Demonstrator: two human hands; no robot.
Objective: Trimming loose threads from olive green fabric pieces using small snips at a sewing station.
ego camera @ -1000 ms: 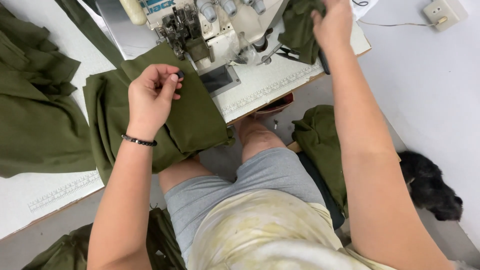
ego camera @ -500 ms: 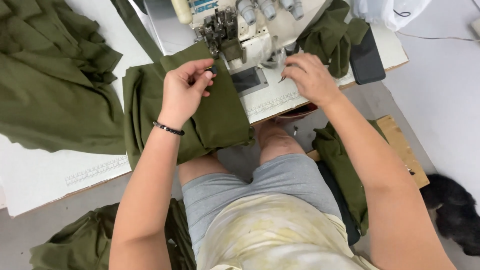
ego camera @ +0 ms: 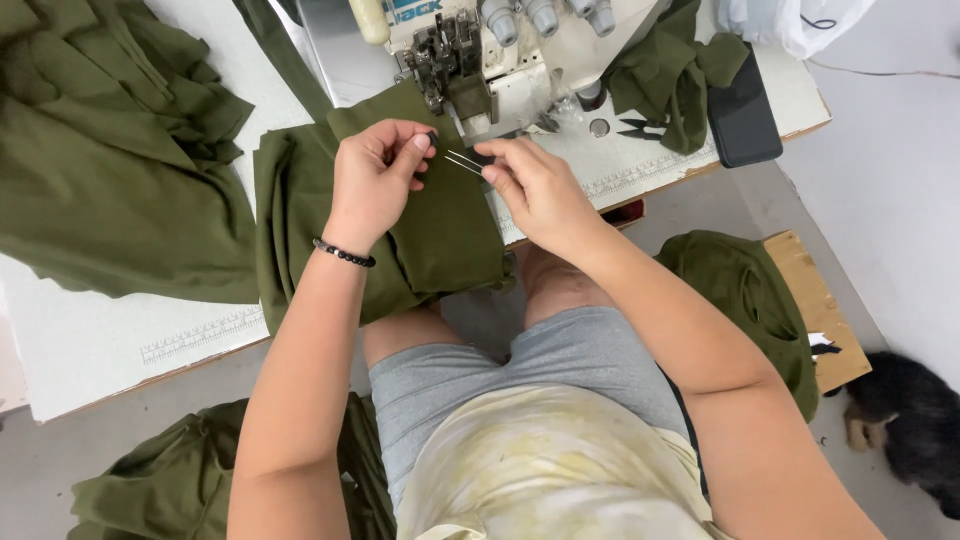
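Close under my chin sit my pale yellow shirt (ego camera: 545, 460) and grey shorts (ego camera: 520, 360), with a heap of olive cloth (ego camera: 160, 485) on the floor by my left knee. Just past my lap, my left hand (ego camera: 375, 180) is closed in a pinch, thumb against forefinger, on something small and dark at its tips; I cannot tell what that is. My right hand (ego camera: 535, 190) is closed on slim metal tweezers (ego camera: 462, 162), whose tips point toward my left fingers. Both hands rest above the folded olive garment (ego camera: 440, 235) that hangs over the table edge (ego camera: 200, 335), touching the foot of the sewing machine (ego camera: 470, 60).

Judging by its folds, the garment is soft, light and limp; it would slump if lifted by one corner, so a hold along the folded edge suits it. The tweezers look stiff, thin and likely slippery, best held at mid-length.

A printed ruler strip (ego camera: 200, 335) runs along the table's near edge, white with fine black marks. Farther left lies a big loose pile of olive fabric (ego camera: 110, 150). Beyond my right hand are small black snips (ego camera: 640, 127), another olive bundle (ego camera: 670, 75) and a flat black phone (ego camera: 742, 115). On the machine's top is a blue-lettered label (ego camera: 415, 10), cut off by the frame.
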